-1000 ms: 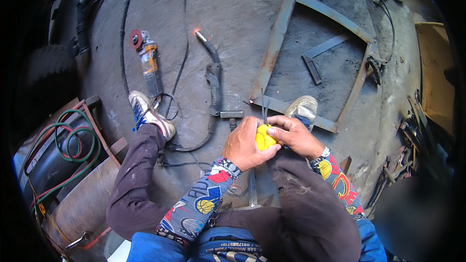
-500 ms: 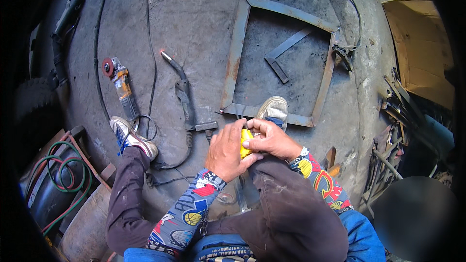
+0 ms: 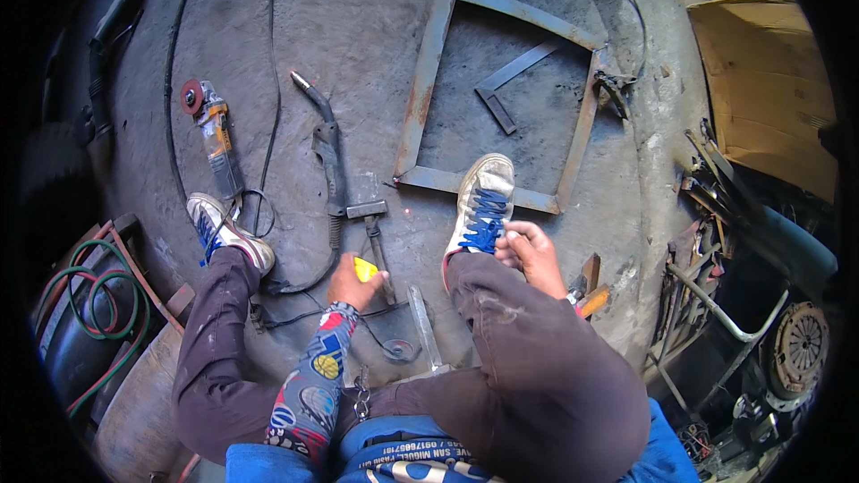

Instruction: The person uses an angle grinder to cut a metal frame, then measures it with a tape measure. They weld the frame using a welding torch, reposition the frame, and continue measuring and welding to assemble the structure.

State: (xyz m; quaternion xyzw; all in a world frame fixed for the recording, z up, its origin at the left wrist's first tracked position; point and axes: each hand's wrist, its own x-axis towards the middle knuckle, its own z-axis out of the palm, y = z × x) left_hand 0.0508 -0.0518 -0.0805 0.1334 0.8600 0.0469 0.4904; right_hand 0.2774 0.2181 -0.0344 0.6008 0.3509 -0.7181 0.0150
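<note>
My left hand [image 3: 351,284] is closed around a small yellow case [image 3: 364,269], which looks like a tape measure; most of it hides behind the fingers. Beside that hand lies a hammer [image 3: 377,250] with a metal head. My right hand [image 3: 534,259] is at the blue laces of my right shoe [image 3: 484,206], thumb and fingers curled together; whatever they pinch, if anything, is too small to make out. Just beyond that shoe lies a four-sided frame of steel angle bars [image 3: 423,80], with a smaller L-shaped metal piece [image 3: 497,111] inside it.
An angle grinder [image 3: 218,143] and a welding torch [image 3: 330,161] lie on the concrete, cables trailing. Gas hoses [image 3: 136,291] coil over cylinders at left. Scrap metal [image 3: 707,188] and a cardboard sheet [image 3: 761,80] line the right. A flat metal bar [image 3: 421,326] lies between my legs.
My hands, together on the yellow tape measure before, have parted. The left has carried it left toward the hammer; the right has moved right and let go of it.
</note>
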